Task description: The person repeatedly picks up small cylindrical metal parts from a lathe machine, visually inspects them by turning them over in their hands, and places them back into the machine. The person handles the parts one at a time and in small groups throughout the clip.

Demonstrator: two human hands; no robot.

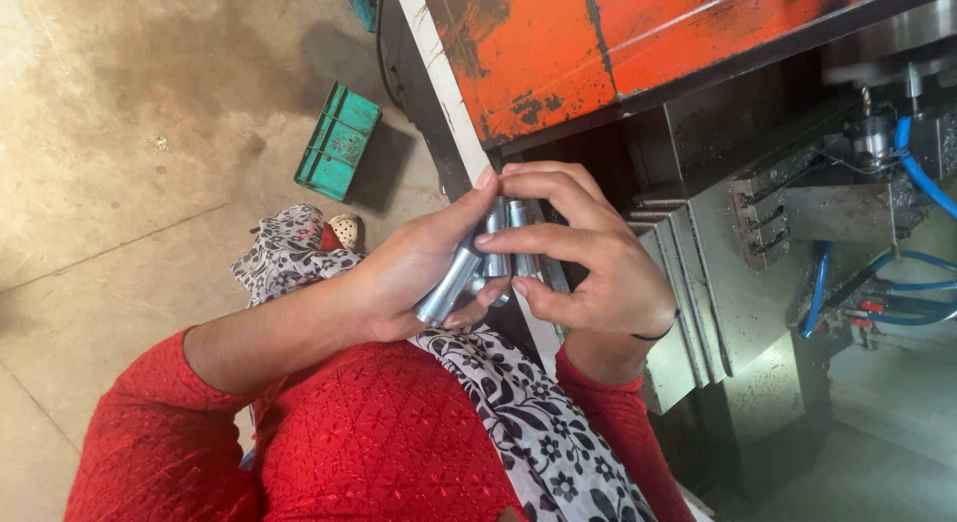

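Note:
My left hand (414,268) is closed around a few shiny metal cylinders (451,283), short steel pins held side by side. My right hand (588,258) meets it from the right, its fingers pinching the upper ends of the same metal cylinders (518,218). Both hands are held close to my chest, above a red embroidered top and a black-and-white patterned scarf (498,392). The lower ends of the pins stick out below my left palm.
An orange, worn machine housing (558,43) rises straight ahead. Grey metal machine parts (758,233) with blue hoses (917,173) lie to the right. A green crate (337,141) stands on the concrete floor (120,163) at the left.

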